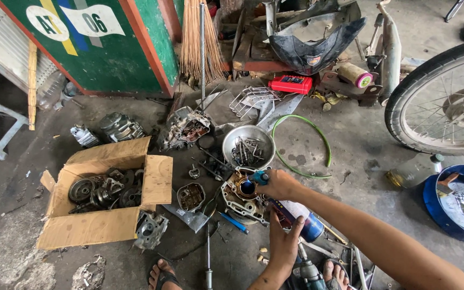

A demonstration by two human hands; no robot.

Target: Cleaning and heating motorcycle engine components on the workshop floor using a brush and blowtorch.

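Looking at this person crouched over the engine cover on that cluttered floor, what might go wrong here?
1. The right hand presses a blue-handled tool into the engine cover, which the left hand does not appear to steady; it could slip or shift.
2. Sandalled feet sit close to loose tools and a long metal rod, likely a toe hazard.
3. Small parts in the metal bowl might get knocked out and scattered.

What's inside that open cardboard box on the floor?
The cardboard box holds a heap of dark, greasy metal engine parts, among them round gear-like and drum-shaped pieces. Whatever lies under the top layer, and the box bottom, is covered.
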